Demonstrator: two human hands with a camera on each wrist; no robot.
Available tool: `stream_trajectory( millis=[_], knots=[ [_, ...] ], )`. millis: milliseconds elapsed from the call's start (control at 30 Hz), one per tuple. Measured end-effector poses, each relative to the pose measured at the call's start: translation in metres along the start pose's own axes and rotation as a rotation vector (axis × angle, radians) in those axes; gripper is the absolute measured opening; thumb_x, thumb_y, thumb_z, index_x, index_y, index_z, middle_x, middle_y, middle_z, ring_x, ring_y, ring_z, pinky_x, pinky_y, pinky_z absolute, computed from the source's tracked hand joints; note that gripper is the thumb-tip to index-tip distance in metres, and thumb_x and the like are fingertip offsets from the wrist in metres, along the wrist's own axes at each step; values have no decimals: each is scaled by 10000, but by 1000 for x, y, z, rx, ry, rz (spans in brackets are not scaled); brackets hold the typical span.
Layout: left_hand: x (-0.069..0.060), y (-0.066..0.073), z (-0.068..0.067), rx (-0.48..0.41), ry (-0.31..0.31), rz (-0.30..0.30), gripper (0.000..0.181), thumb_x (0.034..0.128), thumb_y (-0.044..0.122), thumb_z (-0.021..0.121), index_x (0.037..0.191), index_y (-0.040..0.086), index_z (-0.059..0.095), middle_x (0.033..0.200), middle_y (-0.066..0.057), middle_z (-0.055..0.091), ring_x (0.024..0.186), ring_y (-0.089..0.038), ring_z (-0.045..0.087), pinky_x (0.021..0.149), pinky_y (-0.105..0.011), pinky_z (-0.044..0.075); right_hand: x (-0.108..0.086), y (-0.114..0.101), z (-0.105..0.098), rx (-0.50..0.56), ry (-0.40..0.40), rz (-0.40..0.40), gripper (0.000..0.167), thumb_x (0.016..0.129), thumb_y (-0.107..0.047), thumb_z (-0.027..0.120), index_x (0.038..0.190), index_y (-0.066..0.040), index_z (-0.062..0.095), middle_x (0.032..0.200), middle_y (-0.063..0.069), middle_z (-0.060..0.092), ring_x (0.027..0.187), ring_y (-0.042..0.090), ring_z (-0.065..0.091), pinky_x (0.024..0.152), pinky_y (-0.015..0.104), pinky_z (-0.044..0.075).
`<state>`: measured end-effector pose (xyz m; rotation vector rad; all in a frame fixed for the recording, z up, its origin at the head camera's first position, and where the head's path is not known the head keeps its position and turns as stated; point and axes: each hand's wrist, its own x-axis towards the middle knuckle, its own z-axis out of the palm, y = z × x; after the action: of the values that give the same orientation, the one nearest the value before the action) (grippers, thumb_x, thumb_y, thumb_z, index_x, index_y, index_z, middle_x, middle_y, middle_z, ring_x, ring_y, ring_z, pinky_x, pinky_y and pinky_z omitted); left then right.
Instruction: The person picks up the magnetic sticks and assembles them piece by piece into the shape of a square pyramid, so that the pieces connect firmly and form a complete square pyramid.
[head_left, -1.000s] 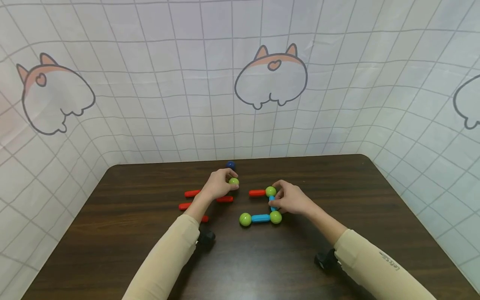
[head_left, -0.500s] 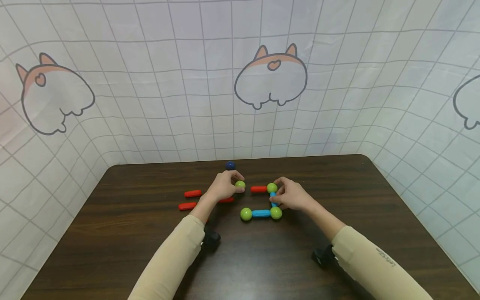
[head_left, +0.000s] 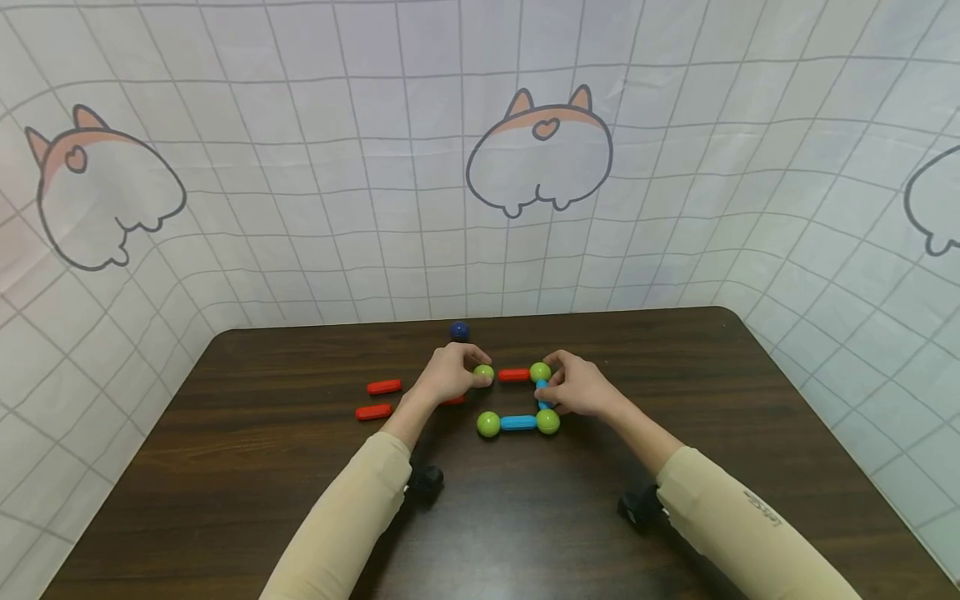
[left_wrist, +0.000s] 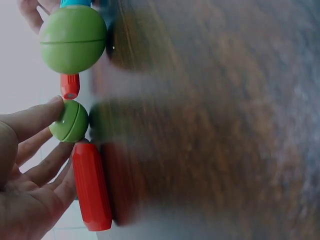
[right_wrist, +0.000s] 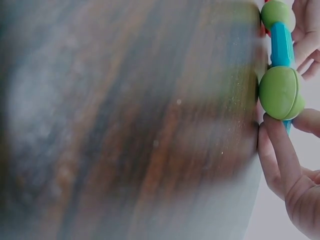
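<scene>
My left hand (head_left: 448,372) pinches a green ball (head_left: 483,372) between thumb and fingers. That ball sits close to the left end of a red rod (head_left: 514,375); whether they touch I cannot tell. The rod joins a green corner ball (head_left: 540,372), from which a blue rod runs toward me to another green ball (head_left: 548,421). My right hand (head_left: 582,386) grips this blue rod (head_left: 542,386) and partly hides it. A second blue rod (head_left: 518,423) leads left to a green end ball (head_left: 488,423). In the left wrist view, the pinched ball (left_wrist: 70,121) is below the red rod's silvery tip (left_wrist: 70,95).
Loose red rods (head_left: 385,387) (head_left: 373,412) lie left of my left forearm, and another red rod (head_left: 455,400) shows partly behind that hand. A dark blue ball (head_left: 460,332) rests near the back edge. A gridded white curtain (head_left: 360,208) surrounds the dark wooden table (head_left: 525,533).
My left hand has carried the green ball rightward to the red rod's end. The joined balls and rods have shifted slightly away from me, with my right hand still gripping the blue rod.
</scene>
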<state>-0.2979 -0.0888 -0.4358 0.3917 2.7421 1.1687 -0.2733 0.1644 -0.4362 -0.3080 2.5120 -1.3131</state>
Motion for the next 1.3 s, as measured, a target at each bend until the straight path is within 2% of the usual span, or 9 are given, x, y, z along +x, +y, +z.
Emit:
stream_trajectory(
  millis=[433,600,833,1067,1300],
  knots=[
    [-2,-2,-1,-12,-20,-2,331,919,222,804,1218,108,723,1180,-70,713,1113,-275,647,980,-475,505,1,-3,3,8,0,-4,627,937,-86,751,1448,70,423,1017,169,628,807,231,690,711,366,612],
    [-7,-3,-6,-26,-2,-15,361,938,239,781,1249,77,698,1185,-95,698,1122,-277,637,971,-466,509,1,-1,3,6,1,-6,624,938,-84,750,1447,70,423,1016,166,629,801,225,695,712,365,612],
    [-16,-4,-15,41,19,-39,303,987,227,717,1231,48,708,1194,-98,695,1111,-275,643,940,-438,529,1,0,3,7,9,-1,613,940,-76,748,1446,57,428,1021,162,629,796,220,696,715,361,612],
    [-29,-5,-25,146,-60,-50,280,960,181,742,1202,43,715,1201,-117,693,1142,-301,633,968,-461,512,0,-2,2,3,1,-6,620,939,-81,750,1445,68,425,1018,163,630,798,218,691,713,360,612],
    [-35,-6,-31,216,-118,-45,324,903,119,801,1205,34,719,1233,-114,691,1197,-304,612,1012,-452,488,0,-3,1,-4,-8,-13,621,940,-83,747,1445,76,423,1018,162,640,806,223,693,709,363,612]
  ],
)
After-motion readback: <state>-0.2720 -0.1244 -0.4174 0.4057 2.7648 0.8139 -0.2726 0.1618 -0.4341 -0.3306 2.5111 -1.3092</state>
